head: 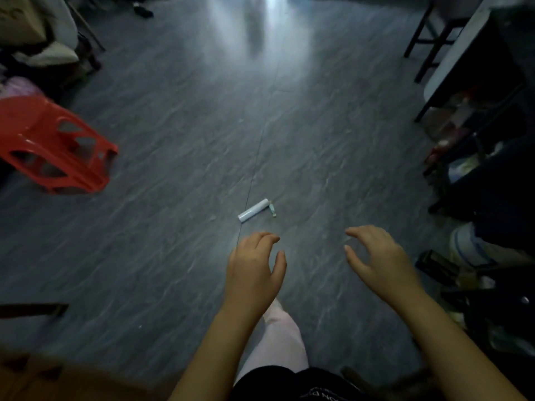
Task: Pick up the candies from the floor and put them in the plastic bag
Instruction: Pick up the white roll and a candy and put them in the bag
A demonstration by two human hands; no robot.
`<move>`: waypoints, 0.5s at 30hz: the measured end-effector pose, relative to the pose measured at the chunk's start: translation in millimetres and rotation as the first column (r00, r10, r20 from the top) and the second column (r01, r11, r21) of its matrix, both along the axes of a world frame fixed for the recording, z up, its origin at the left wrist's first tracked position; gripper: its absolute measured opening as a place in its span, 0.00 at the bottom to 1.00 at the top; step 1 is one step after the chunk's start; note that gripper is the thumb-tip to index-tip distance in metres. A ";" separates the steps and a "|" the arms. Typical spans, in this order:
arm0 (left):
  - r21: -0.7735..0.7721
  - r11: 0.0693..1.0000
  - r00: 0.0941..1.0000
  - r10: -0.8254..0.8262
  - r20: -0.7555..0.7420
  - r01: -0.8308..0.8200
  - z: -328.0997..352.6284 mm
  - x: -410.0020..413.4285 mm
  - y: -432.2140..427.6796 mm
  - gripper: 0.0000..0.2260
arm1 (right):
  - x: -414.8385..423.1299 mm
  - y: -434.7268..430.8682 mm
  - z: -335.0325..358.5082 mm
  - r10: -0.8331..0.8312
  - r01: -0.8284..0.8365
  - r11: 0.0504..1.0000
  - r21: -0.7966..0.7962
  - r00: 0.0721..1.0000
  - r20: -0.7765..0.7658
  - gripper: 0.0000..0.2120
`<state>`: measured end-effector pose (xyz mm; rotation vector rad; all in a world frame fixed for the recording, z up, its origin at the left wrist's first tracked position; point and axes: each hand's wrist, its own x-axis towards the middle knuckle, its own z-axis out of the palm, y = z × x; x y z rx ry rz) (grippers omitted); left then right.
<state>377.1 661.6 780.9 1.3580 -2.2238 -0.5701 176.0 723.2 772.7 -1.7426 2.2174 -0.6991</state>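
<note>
A white roll, which looks like rolled plastic bags (253, 210), lies on the grey floor near the middle. A small pale green wrapped candy (272, 210) lies right beside its far end. My left hand (254, 264) hovers just below the roll, fingers loosely bent and holding nothing. My right hand (376, 256) is held out to the right of it, fingers spread and relaxed, also holding nothing. Neither hand touches the roll or the candy.
A red plastic stool (55, 146) lies tipped on the floor at the left. Dark shelving with clutter (486, 146) lines the right side, and a shoe (466, 244) sits at its foot. A dark-legged chair (431, 39) stands at the back right. My pink-clad leg (282, 337) shows below my hands.
</note>
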 end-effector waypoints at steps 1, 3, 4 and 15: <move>-0.004 1.000 1.000 0.007 0.000 -0.007 1.4 -3.3 -22.0 0.09 | -2.9 -25.2 5.6 0.017 -0.017 1.000 -0.007 1.000 -0.003 0.12; -0.013 1.000 1.000 0.015 0.005 -0.015 3.4 -9.5 -64.0 0.09 | -7.1 -70.4 13.0 0.045 -0.045 0.998 -0.032 0.999 -0.008 0.11; -0.021 1.000 1.000 0.019 0.013 -0.019 3.5 -13.3 -84.1 0.09 | -9.4 -89.9 14.5 0.053 -0.053 0.998 -0.038 0.999 -0.005 0.11; 0.078 0.958 0.959 0.269 0.088 -0.276 -42.5 -56.1 -218.2 0.08 | -83.2 -249.3 -36.0 0.183 -0.187 0.979 0.079 0.981 0.058 0.11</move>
